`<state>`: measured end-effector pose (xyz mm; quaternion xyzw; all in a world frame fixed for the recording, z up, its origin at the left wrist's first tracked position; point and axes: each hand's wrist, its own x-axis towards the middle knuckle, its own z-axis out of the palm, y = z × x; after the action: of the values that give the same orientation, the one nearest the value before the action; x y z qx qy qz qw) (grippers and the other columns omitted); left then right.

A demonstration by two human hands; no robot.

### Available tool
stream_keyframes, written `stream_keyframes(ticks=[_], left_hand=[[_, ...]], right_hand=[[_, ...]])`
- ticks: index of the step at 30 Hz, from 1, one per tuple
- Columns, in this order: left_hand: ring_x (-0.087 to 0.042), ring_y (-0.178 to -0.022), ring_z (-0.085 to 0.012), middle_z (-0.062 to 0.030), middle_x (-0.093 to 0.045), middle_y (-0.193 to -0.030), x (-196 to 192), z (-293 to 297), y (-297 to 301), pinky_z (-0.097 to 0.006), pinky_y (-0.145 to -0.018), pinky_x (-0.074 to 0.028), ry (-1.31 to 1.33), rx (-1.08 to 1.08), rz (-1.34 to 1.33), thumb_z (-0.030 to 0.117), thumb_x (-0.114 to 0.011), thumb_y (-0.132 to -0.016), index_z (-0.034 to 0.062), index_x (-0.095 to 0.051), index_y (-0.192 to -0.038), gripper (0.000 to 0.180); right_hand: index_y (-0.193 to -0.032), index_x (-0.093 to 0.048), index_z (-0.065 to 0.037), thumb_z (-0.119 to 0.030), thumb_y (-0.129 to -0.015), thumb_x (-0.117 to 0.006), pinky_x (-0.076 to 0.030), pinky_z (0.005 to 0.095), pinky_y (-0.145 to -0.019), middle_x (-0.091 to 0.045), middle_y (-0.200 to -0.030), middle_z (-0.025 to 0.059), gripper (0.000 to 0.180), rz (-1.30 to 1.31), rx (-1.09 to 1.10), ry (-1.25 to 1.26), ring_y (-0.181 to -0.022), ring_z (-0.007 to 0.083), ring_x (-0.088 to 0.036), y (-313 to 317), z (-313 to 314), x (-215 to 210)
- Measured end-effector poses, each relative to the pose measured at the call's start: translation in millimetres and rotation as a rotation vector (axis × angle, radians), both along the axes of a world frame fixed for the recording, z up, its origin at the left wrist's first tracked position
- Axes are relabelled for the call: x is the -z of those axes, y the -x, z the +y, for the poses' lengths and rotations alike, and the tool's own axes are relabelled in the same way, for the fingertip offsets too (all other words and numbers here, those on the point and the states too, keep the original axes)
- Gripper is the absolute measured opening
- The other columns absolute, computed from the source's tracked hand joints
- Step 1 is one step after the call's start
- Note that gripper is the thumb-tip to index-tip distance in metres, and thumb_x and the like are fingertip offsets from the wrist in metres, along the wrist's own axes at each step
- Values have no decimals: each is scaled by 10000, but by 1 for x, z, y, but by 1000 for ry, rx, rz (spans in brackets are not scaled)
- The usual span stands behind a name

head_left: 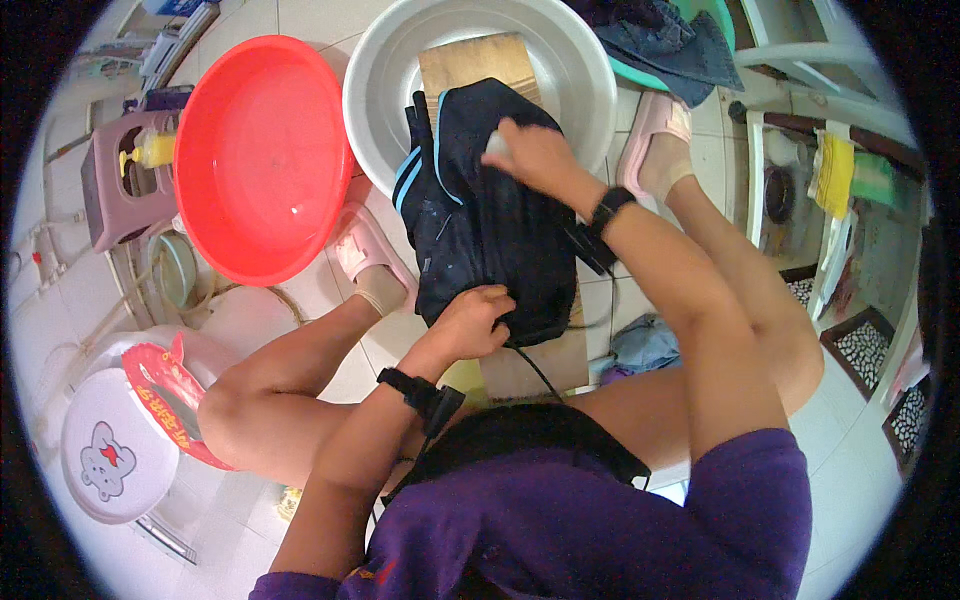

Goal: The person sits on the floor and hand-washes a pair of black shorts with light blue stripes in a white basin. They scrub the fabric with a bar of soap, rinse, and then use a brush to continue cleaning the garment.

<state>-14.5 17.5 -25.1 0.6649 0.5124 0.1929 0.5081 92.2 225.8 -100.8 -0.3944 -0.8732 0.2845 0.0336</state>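
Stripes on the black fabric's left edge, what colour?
Light blue; the stripes on the black fabric show best in the head view.

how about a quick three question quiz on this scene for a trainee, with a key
1. Multiple choice: what does the black item with light-blue trim lie on? A) a wooden board; B) a mauve stool; C) a yellow cloth.
2. True or false: the red basin stands to the right of the silver basin in the picture.
3. Open: which hand touches the end of the black item nearer the person, and where is the other?

Key:
1. A.
2. False; it stands to the left.
3. The left hand; the right hand is farther up the item, with a pale object at its fingers.
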Motion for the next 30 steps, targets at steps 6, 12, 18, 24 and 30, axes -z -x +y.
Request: stream_keyframes(ticks=[6, 12, 18, 24, 30], left_hand=[[-557, -770, -351, -172, -541, -756, 2, -2, 4, -420, -694, -472, 53, -31, -33, 65, -558, -695, -34, -617, -837, 182], [-559, -765, -347, -168, -543, -751, 3, 0, 2, -415, -689, -474, 84, 11, 15, 62, -563, -711, -26, -614, -826, 153], [-557, -724, -341, -161, -543, -742, 4, 2, 5, -397, -639, -471, 49, -56, -56, 30, -545, -695, -17, -614, -828, 157], [-567, -719, -348, -165, -558, -758, 6, 2, 9, -388, -654, -475, 140, -56, -83, 12, -521, -672, -33, -618, -814, 177], [-567, -741, -332, -151, -564, -784, 2, 3, 6, -370, -651, -470, 122, -98, -38, 6, -531, -669, -6, -618, -845, 197]], right_hand=[[-814, -522, -80, -467, -733, -655, -476, 409, -566, -557, -670, 124, 417, -9, -325, 29, -643, 299, -589, -44, -72, -25], [-899, -524, -59, -454, -800, -589, -502, 419, -589, -628, -749, 137, 413, -9, 86, -352, -725, 316, -626, -20, 15, 44], [-968, -518, -34, -494, -812, -565, -482, 450, -666, -620, -848, 190, 488, 13, -151, 70, -795, 345, -607, -36, -30, -14], [-1026, -571, -139, -358, -752, -657, -404, 366, -619, -517, -730, 70, 362, 39, -95, -244, -693, 244, -530, -57, -67, 7], [-1095, -515, -145, -372, -814, -609, -472, 442, -678, -593, -844, 133, 373, -148, 204, -33, -810, 337, -601, -18, 18, 22]])
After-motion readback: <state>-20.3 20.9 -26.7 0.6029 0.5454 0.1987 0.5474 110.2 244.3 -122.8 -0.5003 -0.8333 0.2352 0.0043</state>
